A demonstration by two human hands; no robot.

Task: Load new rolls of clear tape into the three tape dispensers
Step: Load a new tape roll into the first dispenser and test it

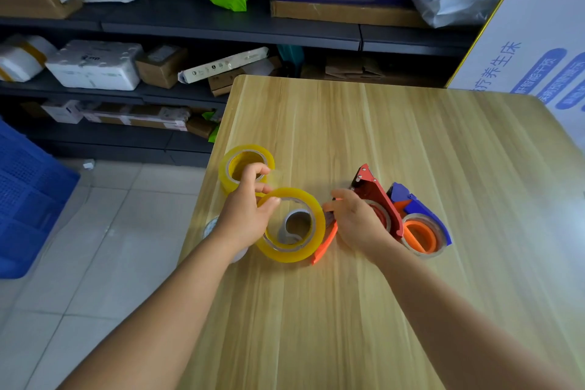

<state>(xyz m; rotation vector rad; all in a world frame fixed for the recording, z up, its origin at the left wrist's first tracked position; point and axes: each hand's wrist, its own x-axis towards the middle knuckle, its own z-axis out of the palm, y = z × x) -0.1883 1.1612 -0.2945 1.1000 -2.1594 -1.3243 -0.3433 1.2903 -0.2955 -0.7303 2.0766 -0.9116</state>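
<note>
Two bare forearms come in from the bottom edge over the wooden table (pixel 364 142). Left hand (pixel 243 215) grips the near tape roll (pixel 289 255) by its upper-left rim, thumb outside, fingers curled over the edge; the roll is tilted and sits over a grey hub, apparently part of the orange dispenser (pixel 324 245), whose handle pokes out just right of the roll. Right hand (pixel 357 218) is closed around the red dispenser (pixel 376 193), fingertips pointing at the roll's right edge; whether they touch it, can't tell. Red dispenser stands on edge, with a thin, nearly spent roll on it. Blue dispenser (pixel 421 209) is touching it on the right, holding an orange hub with a thin layer of clear tape. A second full tape roll (pixel 231 177) lies flat behind the left hand, near the table's left edge. Something round and pale is half hidden under the left wrist; can't identify it. Dark shelves (pixel 221 25) with boxes behind, blue crate (pixel 28 199) on the tiled floor at left.
</note>
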